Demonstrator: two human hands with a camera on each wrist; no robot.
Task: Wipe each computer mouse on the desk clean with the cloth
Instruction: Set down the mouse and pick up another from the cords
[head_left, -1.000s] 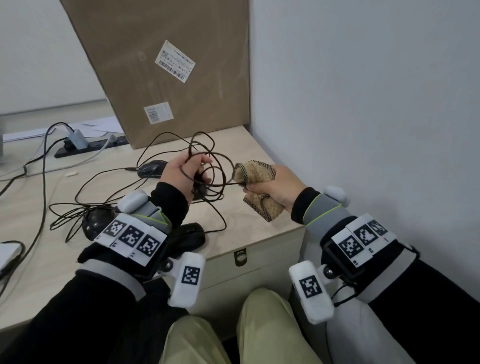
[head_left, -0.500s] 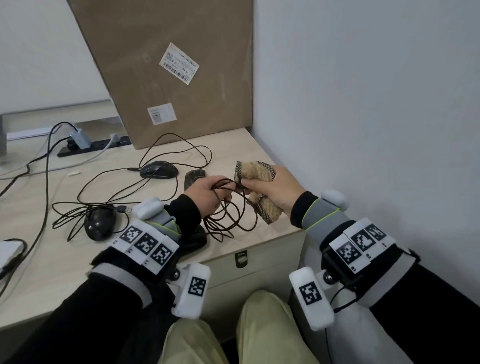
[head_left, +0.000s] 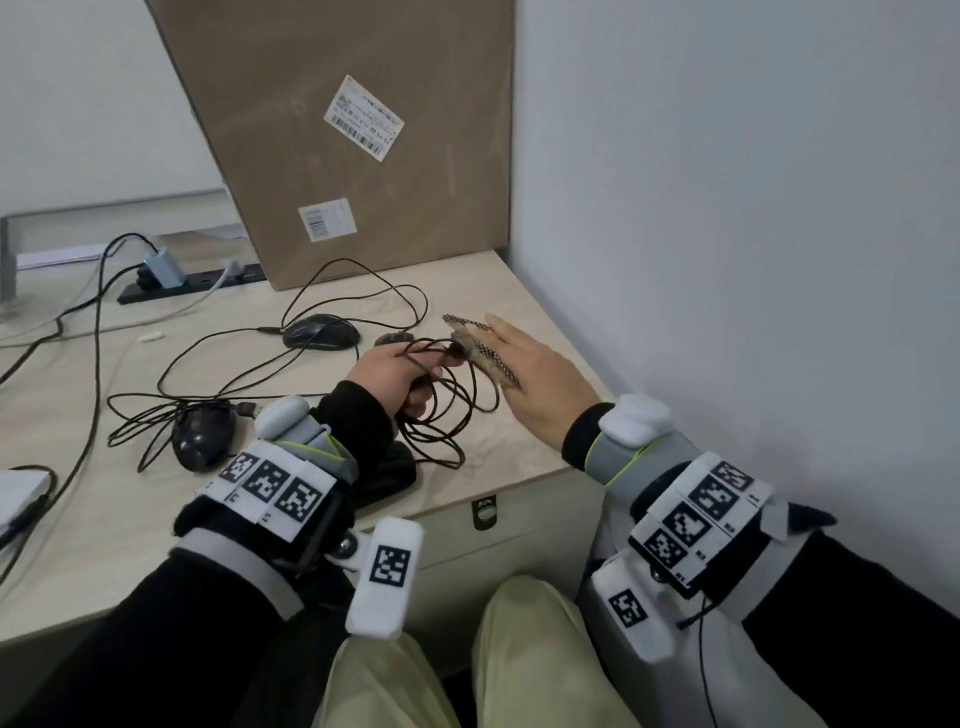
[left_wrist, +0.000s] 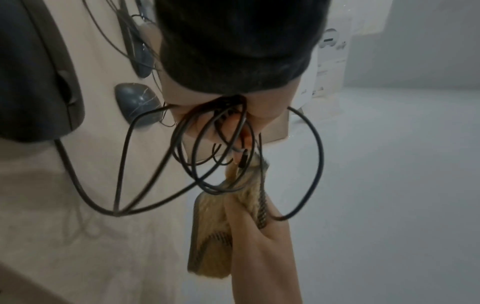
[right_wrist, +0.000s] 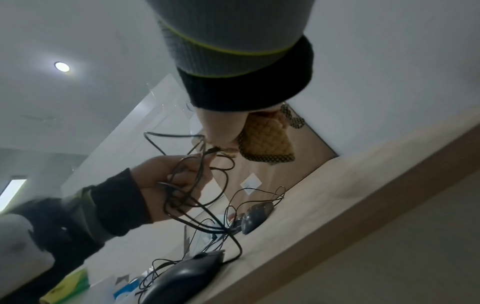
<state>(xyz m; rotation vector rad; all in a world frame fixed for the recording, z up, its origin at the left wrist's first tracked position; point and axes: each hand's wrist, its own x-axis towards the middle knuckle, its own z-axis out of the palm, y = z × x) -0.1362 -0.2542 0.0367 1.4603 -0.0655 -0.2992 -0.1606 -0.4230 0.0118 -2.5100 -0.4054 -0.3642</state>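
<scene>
Head view: the left hand (head_left: 387, 370) grips a coiled mouse cable (head_left: 447, 410) above the desk (head_left: 291, 499). Just right of it, the right hand (head_left: 540, 384), fingers mostly straight, pinches the cloth (head_left: 485, 351) near the desk's right edge by the wall (head_left: 727, 208). Three mice lie left of the hands.

Left wrist view: the cable (left_wrist: 182, 174) loops hang touching the cloth (left_wrist: 210, 236).

Right wrist view: the cloth (right_wrist: 267, 142) sits under the palm.

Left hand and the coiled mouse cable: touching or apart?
Touching. In the right wrist view the left hand has its fingers curled round the coiled cable.
</scene>
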